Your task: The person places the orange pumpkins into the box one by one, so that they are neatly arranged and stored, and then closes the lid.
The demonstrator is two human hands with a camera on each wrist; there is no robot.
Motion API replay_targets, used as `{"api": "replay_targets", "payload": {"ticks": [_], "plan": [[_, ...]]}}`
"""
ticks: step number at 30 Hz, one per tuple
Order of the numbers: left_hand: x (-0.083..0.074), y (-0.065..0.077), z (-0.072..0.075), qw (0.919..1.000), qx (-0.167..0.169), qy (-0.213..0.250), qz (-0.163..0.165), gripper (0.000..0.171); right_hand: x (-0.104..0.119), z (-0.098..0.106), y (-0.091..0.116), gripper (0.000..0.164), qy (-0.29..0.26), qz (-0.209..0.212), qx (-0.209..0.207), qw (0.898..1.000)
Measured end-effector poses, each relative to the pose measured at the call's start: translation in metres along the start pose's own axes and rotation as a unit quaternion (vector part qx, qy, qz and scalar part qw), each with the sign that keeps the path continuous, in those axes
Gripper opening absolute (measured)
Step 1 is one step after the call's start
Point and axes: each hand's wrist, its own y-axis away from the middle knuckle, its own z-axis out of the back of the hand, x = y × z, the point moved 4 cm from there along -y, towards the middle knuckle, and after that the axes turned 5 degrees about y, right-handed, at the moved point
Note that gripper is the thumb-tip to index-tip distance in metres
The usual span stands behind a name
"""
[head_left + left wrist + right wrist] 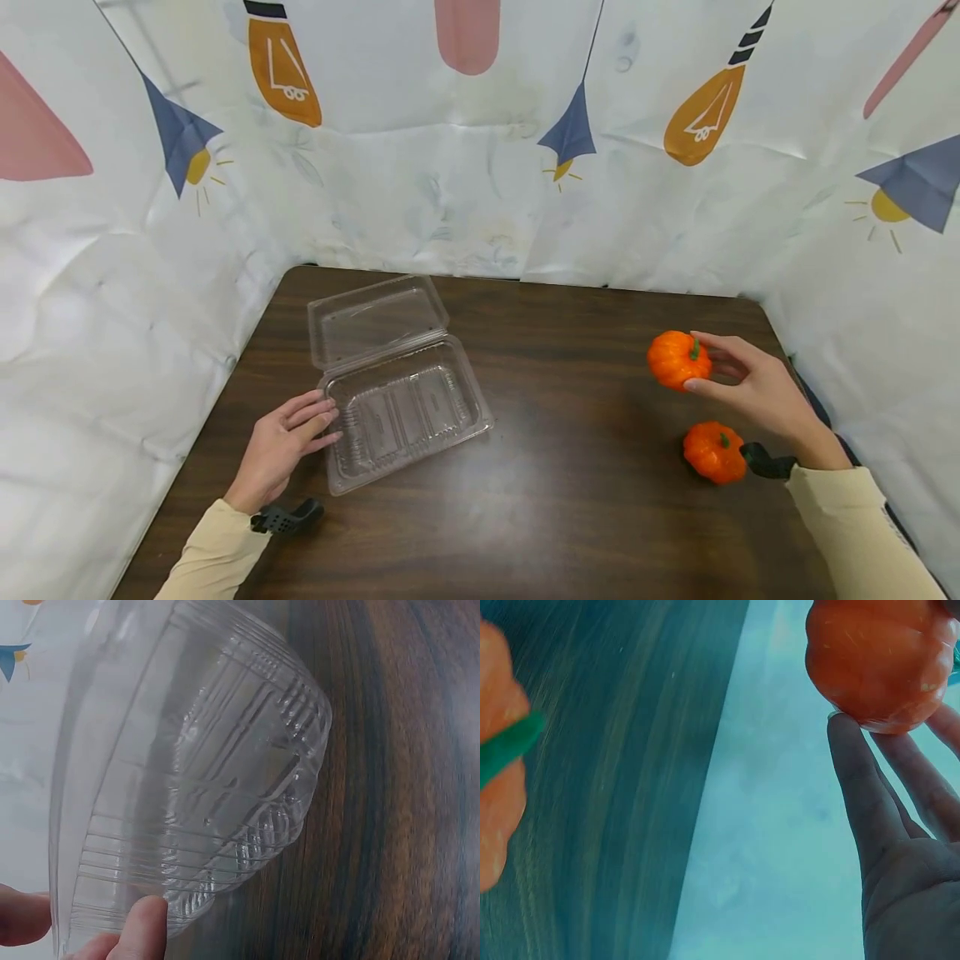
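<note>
A clear plastic clamshell container (408, 408) lies on the left half of the table, its lid (378, 321) folded back toward the far edge. At its left rim, my left hand (277, 446) pinches the side wall; in the left wrist view the fingertips (146, 926) show on either side of the wall. On the right, my right hand (757, 387) holds a small orange pumpkin (672, 360) with a green stem between thumb and fingers, raised over the table. A second orange pumpkin (712, 452) sits on the table beneath the right wrist.
The dark wood-grain table (547, 517) reaches back to a white patterned cloth (480, 200) that hangs behind it and along both sides. Black straps (288, 518) are worn on both wrists, below light sleeves.
</note>
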Motion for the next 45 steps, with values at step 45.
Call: {"api": "replay_targets", "payload": {"ticks": [45], "plan": [[0.000,-0.017,-0.052,0.9982,0.052,0.006,0.029,0.059,0.071,-0.056,-0.010,0.069,-0.109,0.081,-0.003,0.991]]}}
